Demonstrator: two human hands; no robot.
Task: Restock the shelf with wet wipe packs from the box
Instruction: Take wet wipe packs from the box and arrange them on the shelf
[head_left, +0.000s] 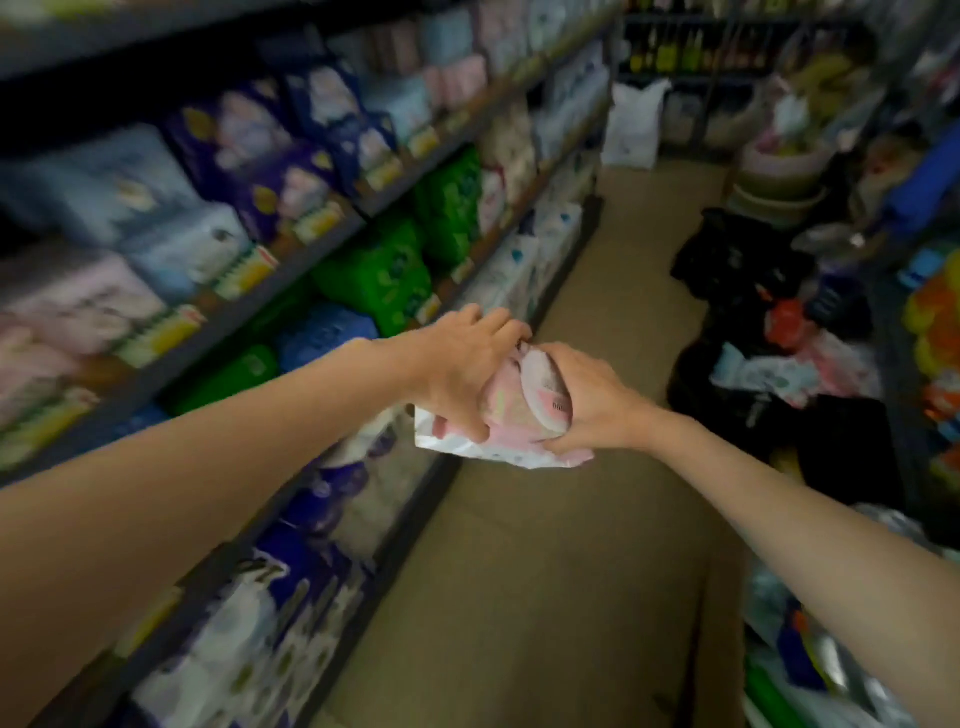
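A pink and white wet wipe pack (524, 410) with an oval lid is held in mid-air over the aisle floor, beside the lower shelves. My left hand (462, 369) grips its left side from above, fingers curled over the top edge. My right hand (592, 400) clasps its right side, thumb under the lid. The shelf unit (332, 244) runs along the left, its levels filled with blue, purple, green and pink packs. The whole view is blurred by motion. No box is in sight.
The brown aisle floor (545, 571) stretches ahead. Dark bags and mixed goods (753, 322) are piled on the floor at the right. A white sack (634, 124) stands at the aisle's far end before more shelving. Stacked basins (779, 182) sit at the right.
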